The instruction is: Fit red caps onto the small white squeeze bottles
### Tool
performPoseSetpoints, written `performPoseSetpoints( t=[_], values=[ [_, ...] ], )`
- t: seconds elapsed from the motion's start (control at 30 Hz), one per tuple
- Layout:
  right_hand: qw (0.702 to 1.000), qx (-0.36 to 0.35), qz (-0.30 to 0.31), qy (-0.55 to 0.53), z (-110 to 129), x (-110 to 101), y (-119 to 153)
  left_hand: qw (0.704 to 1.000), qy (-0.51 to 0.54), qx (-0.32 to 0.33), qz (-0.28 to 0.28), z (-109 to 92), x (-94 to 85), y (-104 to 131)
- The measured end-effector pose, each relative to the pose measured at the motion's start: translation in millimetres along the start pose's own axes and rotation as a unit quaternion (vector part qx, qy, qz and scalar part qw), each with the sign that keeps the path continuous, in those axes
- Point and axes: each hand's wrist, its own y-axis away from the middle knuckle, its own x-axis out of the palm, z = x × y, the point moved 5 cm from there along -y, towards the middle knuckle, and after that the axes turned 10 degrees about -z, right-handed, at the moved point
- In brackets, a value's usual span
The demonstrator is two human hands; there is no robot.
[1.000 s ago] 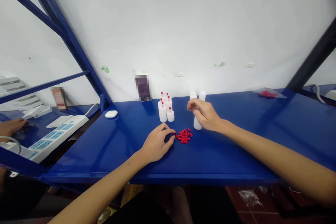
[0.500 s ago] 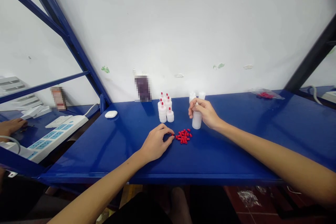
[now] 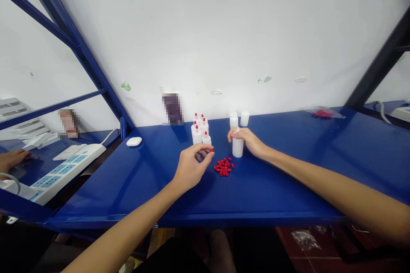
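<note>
Between thumb and forefinger, my left hand pinches a small red cap, held above the blue table. My right hand is wrapped round the upper part of a white bottle that stands upright, with its nozzle bare of any cap. A pile of red caps lies between the hands, nearer the front. Behind my left hand stands a group of white bottles with red tips, the front ones partly hidden by my fingers. White bottles without red tips stand behind my right hand.
A white oval case lies at the table's left. At the back right is a plastic bag with red pieces. Beyond the blue frame are a power strip and another person's hand.
My left hand has lifted from beside the pile, carrying a red cap up towards the bottle. The fingers of my right hand have moved lower on its bottle, baring the nozzle.
</note>
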Motion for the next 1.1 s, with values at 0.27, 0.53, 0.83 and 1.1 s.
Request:
performPoseSetpoints(
  t=[0.27, 0.53, 0.83, 1.1],
  values=[
    [0.989, 0.073, -0.017, -0.126, -15.4, 11.2, 6.0, 0.99, 0.137, 0.006, -0.008, -33.7, 47.9, -59.1],
    [0.996, 0.03, 0.041, -0.073, -1.0, 20.6, 8.6, 0.978, 0.202, -0.019, 0.046, -18.6, 64.1, -60.5],
    [0.98, -0.036, -0.04, 0.193, 10.7, 19.2, 9.8, 0.978, -0.058, 0.134, 0.146, -43.8, 31.2, -66.3],
    [0.944, -0.035, -0.008, 0.329, 11.8, 23.2, 8.9, 0.969, -0.097, 0.157, 0.164, -32.9, 30.3, -55.3]
  ],
)
